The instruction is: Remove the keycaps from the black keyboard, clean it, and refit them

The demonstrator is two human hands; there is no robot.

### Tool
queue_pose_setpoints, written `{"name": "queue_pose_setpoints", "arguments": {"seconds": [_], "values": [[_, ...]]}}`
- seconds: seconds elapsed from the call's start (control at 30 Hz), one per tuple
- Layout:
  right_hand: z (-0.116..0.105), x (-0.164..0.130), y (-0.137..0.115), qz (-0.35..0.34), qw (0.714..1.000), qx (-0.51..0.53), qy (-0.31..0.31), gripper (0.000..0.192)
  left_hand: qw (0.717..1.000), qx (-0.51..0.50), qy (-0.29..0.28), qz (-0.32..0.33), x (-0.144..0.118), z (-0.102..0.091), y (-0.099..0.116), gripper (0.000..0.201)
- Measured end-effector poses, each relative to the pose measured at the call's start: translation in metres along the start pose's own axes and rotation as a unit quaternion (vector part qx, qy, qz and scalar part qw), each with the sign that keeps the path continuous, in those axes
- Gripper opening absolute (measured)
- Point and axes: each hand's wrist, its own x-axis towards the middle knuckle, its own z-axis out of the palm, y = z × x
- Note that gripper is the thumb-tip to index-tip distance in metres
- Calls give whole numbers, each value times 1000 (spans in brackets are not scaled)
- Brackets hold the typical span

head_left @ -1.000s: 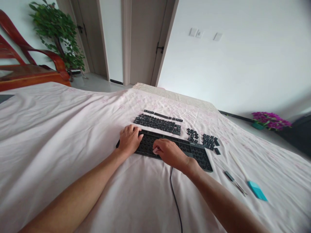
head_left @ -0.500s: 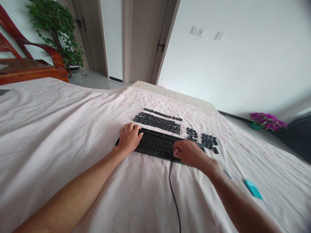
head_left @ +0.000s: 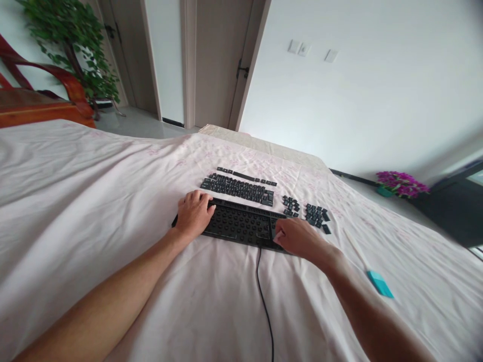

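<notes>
A black keyboard with its keycaps off lies on the pale bedsheet, and a black cable runs from its near edge towards me. My left hand grips the keyboard's left end, fingers over the far edge and thumb on top. Closed, my right hand presses on the keyboard's right part with a small pale wad, like tissue or cloth, pinched at the fingertips. Beyond the keyboard lie loose keycaps in rows, a long spacebar, and more keycap groups on the right.
A turquoise-headed tool with a pale handle rests on the sheet to the right. Past the bed are a red wooden chair, a green plant, doors and a pot of purple flowers.
My right hand has slid a little rightwards over the keyboard with the pale wad, uncovering keys and the cable's start. My left hand keeps its hold. The view has shifted slightly.
</notes>
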Motion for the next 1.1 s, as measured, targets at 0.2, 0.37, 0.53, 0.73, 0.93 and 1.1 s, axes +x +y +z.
{"name": "queue_pose_setpoints", "arguments": {"seconds": [0.2,0.37,0.53,0.73,0.93,1.1], "values": [[1,-1,-33,-46,991,117,36,14,1000,8,0,1,0,0,0,22],[15,1,-46,-99,987,122,41,14,1000,6,0,6,0,2,-1,23],[3,0,5,-19,999,30,38,15,1000,13,4,7,0,5,-2,23],[4,22,36,16,994,58,86,16,1000,8,11,13,-1,6,-1,23],[12,24,26,-6,999,20,41,20,999,28,9,19,-1,6,-1,23],[-6,9,35,-10,999,-35,1,21,999,32,7,18,-1,4,1,23]]}}
